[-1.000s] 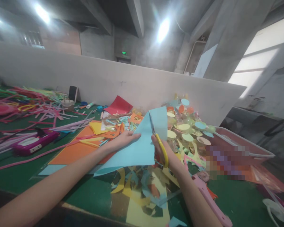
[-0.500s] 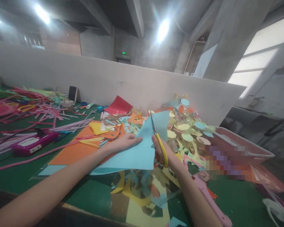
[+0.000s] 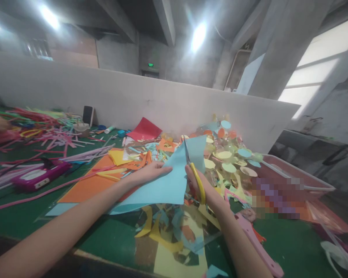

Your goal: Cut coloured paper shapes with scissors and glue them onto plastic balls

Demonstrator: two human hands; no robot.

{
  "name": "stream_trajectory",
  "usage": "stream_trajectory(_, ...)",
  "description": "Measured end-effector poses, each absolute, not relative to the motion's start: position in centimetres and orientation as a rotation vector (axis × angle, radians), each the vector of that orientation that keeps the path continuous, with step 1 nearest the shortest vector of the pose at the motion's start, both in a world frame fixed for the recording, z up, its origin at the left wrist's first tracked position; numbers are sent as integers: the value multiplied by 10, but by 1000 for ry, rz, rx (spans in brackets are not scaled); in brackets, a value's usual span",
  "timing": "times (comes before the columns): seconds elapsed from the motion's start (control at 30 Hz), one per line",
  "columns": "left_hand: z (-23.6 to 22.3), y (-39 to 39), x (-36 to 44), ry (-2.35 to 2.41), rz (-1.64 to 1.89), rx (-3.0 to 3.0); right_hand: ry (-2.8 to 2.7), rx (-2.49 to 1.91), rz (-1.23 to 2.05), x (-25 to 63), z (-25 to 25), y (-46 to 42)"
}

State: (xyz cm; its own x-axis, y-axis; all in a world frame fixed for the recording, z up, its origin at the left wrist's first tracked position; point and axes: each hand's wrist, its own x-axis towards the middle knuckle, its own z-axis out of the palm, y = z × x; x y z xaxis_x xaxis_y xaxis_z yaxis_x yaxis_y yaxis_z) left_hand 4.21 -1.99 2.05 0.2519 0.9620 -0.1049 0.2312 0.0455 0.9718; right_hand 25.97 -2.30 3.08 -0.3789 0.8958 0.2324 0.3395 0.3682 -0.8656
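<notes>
Head view: light blue paper sheet (image 3: 159,191) held up over green table (image 3: 110,241), between hands. Left hand (image 3: 152,172) pinches it, thumb on top, likely to keep it steady. Right hand (image 3: 195,181) curled round yellow-handled scissors (image 3: 202,189), blades at sheet, likely to cut. Paper scraps (image 3: 166,243) under sheet could get in way. Round paper cut-outs (image 3: 229,167) behind, orange paper (image 3: 81,189) left.

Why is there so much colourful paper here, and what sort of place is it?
It's probably a craft workshop: there are yellow-handled metal scissors at a light-blue paper sheet, with curved yellow paper offcuts lying nearby.
</notes>
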Motion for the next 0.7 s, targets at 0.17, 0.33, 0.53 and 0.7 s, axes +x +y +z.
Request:
stream_trajectory(0.17, 21, -20, 41, 1191, 847, 1403, -1847, -1072, 1015, 259, 27, -17)
stream_trajectory(0.33, 21, -19, 42, 1195, 854, 1393, -1805, -1143, 983, 259, 27, -16)
stream_trajectory(0.53, 22, -17, 42, 1194, 1013, 1248, -1628, -1261, 1054, 261, 24, -13)
stream_trajectory(0.7, 28, -15, 45, 1211, 1201, 1129, -1547, -1188, 1213, 262, 25, -17)
